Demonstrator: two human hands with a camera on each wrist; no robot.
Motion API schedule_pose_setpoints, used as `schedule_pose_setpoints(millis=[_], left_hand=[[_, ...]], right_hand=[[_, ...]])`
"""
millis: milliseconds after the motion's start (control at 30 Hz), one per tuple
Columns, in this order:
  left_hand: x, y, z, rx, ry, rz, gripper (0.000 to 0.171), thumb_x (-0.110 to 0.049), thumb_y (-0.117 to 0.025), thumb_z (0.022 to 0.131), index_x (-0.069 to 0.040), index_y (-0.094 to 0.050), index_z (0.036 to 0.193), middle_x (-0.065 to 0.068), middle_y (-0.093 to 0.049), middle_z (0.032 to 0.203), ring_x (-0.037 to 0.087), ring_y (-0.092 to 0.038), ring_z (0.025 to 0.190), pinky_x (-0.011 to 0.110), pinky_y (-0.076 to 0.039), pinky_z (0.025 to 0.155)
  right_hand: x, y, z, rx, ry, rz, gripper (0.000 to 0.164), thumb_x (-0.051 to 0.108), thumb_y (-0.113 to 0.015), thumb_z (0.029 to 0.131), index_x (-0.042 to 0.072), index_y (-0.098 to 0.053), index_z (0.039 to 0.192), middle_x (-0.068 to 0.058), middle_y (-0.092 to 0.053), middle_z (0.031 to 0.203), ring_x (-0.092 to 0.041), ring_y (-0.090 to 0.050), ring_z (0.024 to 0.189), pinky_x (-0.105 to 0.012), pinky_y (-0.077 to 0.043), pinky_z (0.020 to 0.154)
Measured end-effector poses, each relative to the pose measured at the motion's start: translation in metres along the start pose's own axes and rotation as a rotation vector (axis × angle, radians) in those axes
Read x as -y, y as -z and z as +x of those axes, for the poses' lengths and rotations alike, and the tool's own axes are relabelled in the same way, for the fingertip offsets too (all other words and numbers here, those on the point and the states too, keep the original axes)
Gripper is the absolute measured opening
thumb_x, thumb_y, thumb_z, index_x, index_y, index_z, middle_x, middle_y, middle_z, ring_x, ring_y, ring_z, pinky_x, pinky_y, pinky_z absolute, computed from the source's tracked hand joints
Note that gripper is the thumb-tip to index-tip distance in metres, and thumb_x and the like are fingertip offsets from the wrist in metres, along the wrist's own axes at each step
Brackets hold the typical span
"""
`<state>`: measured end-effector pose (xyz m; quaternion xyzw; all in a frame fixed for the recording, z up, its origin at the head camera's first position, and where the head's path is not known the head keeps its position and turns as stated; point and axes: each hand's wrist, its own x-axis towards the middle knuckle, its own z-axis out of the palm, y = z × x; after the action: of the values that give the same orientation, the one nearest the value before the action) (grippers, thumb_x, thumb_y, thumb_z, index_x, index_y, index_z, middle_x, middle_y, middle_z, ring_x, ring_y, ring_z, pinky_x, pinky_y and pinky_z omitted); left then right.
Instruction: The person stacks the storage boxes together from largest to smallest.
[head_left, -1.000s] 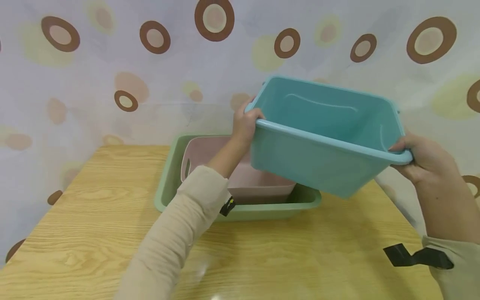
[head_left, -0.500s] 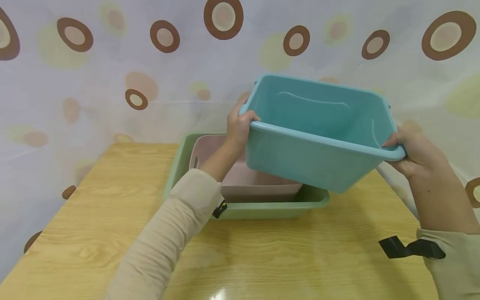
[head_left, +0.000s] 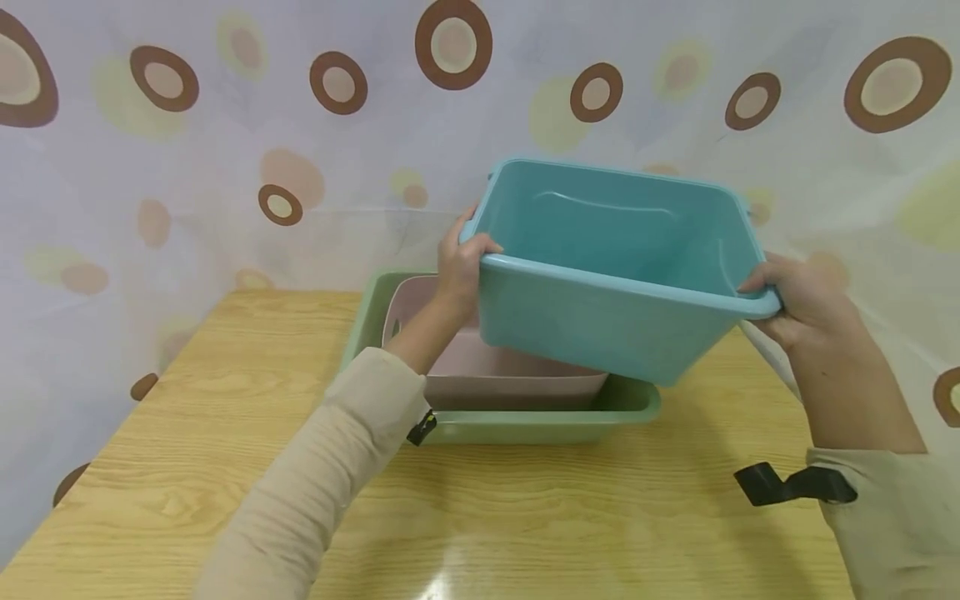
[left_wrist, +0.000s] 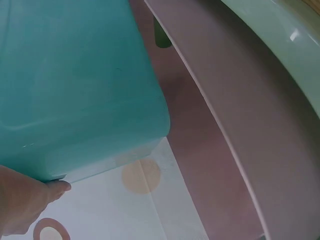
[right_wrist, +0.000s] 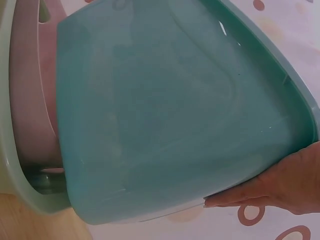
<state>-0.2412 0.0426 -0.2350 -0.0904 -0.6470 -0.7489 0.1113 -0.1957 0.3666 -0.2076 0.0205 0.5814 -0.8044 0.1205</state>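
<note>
Between both hands a blue plastic bin (head_left: 585,317) is held up, its right end lower than its left. My left hand (head_left: 459,271) grips the rim at the bin's left end. At the right end, my right hand (head_left: 806,300) holds the rim, thumb over the inside and fingers beneath. In the right wrist view, fingers (right_wrist: 245,192) lie along the bin's outer wall. Behind and below hangs no hand: a pink bin (head_left: 517,387) sits inside a larger green bin (head_left: 525,427) on the table. The blue bin hides part of both.
The wooden table (head_left: 187,467) carries the nested bins toward its back. A wall covering (head_left: 337,150) with brown rings and pale spots rises behind the table. Black straps (head_left: 795,485) show at the sleeve cuffs.
Both hands have moved the blue bin somewhat left in the head view, and it still hangs over the pink and green bins. The camera view has shifted slightly too.
</note>
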Motion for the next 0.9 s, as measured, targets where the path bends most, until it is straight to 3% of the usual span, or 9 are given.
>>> schedule_pose_setpoints(millis=[300,433,533,667,900], left_hand=[[0.0,0.017,-0.001,0.002,-0.039,0.031,0.074,-0.006,-0.045,0.067,-0.011,-0.04,0.141,0.013,-0.048,0.135,0.03,-0.048,0.116,0.036,-0.042,0.092],[-0.001,0.022,-0.001,-0.023,-0.049,0.036,0.076,-0.006,-0.046,0.067,-0.011,-0.037,0.143,0.011,-0.042,0.143,0.027,-0.044,0.122,0.039,-0.038,0.101],[0.0,0.025,-0.002,-0.029,-0.061,0.031,0.078,-0.007,-0.045,0.067,-0.01,-0.033,0.144,0.007,-0.034,0.149,0.025,-0.039,0.128,0.04,-0.034,0.107],[0.0,0.03,-0.003,-0.032,-0.071,0.015,0.079,-0.007,-0.044,0.067,-0.01,-0.031,0.145,0.005,-0.031,0.151,0.025,-0.037,0.13,0.041,-0.033,0.107],[-0.001,0.038,-0.006,-0.1,-0.065,-0.006,0.079,-0.007,-0.044,0.064,-0.013,-0.037,0.143,0.004,-0.036,0.148,0.026,-0.042,0.126,0.04,-0.037,0.102]], right_hand=[[-0.004,-0.014,0.008,-0.065,0.021,-0.007,0.089,-0.017,-0.031,0.08,0.023,0.014,0.146,0.018,0.015,0.152,-0.008,0.009,0.14,-0.014,-0.037,0.097],[-0.005,-0.022,0.011,-0.08,0.077,0.004,0.084,-0.017,-0.028,0.08,0.017,0.013,0.146,0.016,0.015,0.152,-0.009,0.009,0.14,-0.021,-0.02,0.112],[-0.009,-0.029,0.013,-0.092,0.123,-0.003,0.083,-0.018,-0.026,0.08,0.019,0.006,0.147,0.015,0.011,0.153,-0.01,0.008,0.141,-0.026,-0.005,0.115],[-0.012,-0.035,0.016,-0.111,0.154,-0.058,0.082,-0.017,-0.026,0.08,0.024,-0.004,0.147,0.014,0.004,0.154,-0.012,0.003,0.142,-0.029,-0.005,0.116],[-0.016,-0.047,0.022,-0.114,0.205,-0.161,0.081,-0.015,-0.028,0.079,0.025,-0.012,0.148,0.013,-0.003,0.156,-0.016,-0.003,0.142,-0.033,-0.01,0.117]])
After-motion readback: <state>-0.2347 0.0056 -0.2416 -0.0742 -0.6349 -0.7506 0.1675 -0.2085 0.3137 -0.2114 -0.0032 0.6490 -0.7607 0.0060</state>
